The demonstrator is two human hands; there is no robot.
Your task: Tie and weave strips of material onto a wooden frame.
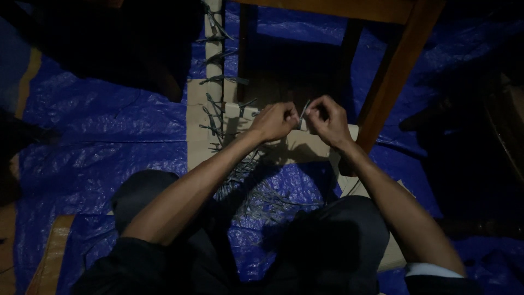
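Observation:
My left hand (274, 121) and my right hand (326, 119) meet over a strip of brown cardboard (305, 146), fingertips almost touching. Between them they pinch a short pale stick (304, 110) that stands nearly upright. Several more thin grey sticks (214, 117) are stuck through the cardboard strip that runs away to the upper left. A loose heap of the same sticks (267, 199) lies on the blue tarpaulin between my knees.
A blue plastic tarpaulin (103, 136) covers the floor. A wooden table leg (393, 76) slants down just right of my hands, with the tabletop edge above. Dark shapes fill the upper left and right. The scene is dim.

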